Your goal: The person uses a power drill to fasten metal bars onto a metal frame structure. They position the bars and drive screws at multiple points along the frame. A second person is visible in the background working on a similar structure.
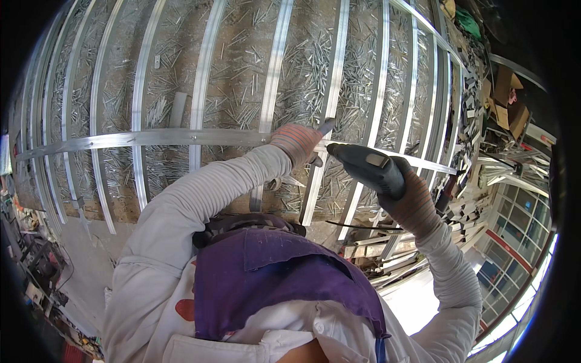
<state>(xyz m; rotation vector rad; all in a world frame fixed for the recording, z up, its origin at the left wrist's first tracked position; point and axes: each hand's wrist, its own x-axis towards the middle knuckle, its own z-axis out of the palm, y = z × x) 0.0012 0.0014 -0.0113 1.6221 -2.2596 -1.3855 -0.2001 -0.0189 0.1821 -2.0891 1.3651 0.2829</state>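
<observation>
My left hand (296, 143), in a striped knit glove, presses on the long aluminium cross strip (139, 138) where it crosses an upright slat (330, 109). My right hand (411, 199), gloved too, grips a dark grey power drill (370, 167). The drill's tip points left and sits right by my left fingers on the strip. A frame of several parallel aluminium slats (206, 78) lies under the strip on a worktable (121, 209).
Many short metal offcuts (308, 66) litter the table between the slats. Piles of cut aluminium profiles (484, 175) and cardboard (505, 91) lie to the right. Windows (520, 224) are at the lower right, and cluttered tools (36, 266) at the left.
</observation>
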